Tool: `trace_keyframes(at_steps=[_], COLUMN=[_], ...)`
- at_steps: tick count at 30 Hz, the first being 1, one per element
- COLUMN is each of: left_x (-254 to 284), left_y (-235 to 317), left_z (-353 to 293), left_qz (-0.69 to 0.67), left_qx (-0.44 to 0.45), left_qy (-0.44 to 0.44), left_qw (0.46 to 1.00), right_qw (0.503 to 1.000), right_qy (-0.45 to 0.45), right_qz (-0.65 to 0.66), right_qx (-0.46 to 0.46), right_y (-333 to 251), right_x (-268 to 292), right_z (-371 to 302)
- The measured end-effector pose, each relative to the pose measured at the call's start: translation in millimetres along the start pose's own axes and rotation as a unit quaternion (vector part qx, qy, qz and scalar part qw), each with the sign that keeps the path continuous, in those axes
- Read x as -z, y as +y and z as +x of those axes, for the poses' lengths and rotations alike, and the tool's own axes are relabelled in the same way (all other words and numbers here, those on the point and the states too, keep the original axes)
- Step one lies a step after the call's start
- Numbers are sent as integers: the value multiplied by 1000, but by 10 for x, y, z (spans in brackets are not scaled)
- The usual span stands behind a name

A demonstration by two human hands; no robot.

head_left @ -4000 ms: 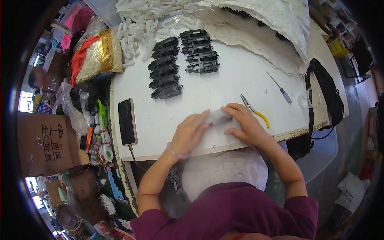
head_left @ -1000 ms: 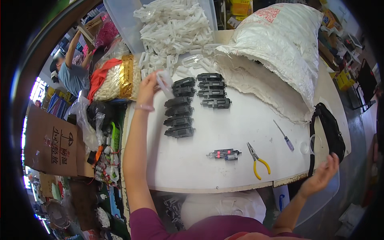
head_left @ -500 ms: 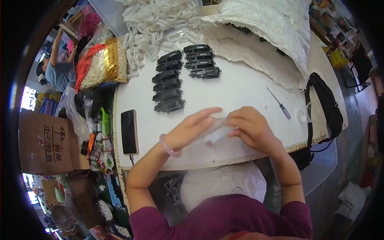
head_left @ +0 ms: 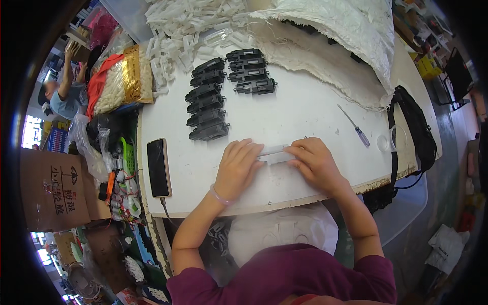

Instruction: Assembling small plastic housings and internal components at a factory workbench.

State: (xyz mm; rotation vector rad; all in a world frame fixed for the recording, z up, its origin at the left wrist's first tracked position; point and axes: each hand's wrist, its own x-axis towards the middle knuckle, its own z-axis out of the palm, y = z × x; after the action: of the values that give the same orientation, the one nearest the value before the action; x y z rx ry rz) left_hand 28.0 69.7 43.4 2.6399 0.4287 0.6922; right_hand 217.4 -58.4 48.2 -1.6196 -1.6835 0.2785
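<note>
Between my two hands, just above the near part of the white table, is a translucent white plastic part, long and narrow. My left hand has its fingers closed on the left end of it, with a pale bracelet at the wrist. My right hand pinches the right end between thumb and fingers. The fingers cover both ends of the part. Beyond my left hand, several black plastic housings stand in a column, with a second, shorter group to its right.
Translucent plastic parts are heaped at the far left. A white woven sack lies open at the far right. A screwdriver and a black bag are to the right. A phone with a cable lies left, beside a cardboard box.
My left hand has come down and closed on the white part's left end, where its fingers were stretched out before. The part, blurred earlier, is now steady and level between both hands.
</note>
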Motion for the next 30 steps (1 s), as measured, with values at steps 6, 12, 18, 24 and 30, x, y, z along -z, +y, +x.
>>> trace_keyframes(at_steps=[6, 12, 18, 24, 30], left_x=[-80, -122, -101, -117, 160], left_y=[-34, 12, -17, 50, 475], left_z=[-54, -74, -82, -167, -637], left_qz=[7, 98, 44, -4, -141], left_qx=[12, -13, 3, 2, 137], left_qy=[-35, -50, -58, -48, -3], left_qw=[999, 994, 997, 999, 980], right_qw=[998, 998, 998, 999, 932], right_qy=[-25, -46, -53, -25, -114], right_qz=[-42, -49, -13, 11, 279], right_qx=[33, 15, 21, 22, -202], right_y=[36, 43, 85, 62, -394], right_x=[-23, -39, -38, -69, -57], right_z=[-3, -4, 5, -60, -110])
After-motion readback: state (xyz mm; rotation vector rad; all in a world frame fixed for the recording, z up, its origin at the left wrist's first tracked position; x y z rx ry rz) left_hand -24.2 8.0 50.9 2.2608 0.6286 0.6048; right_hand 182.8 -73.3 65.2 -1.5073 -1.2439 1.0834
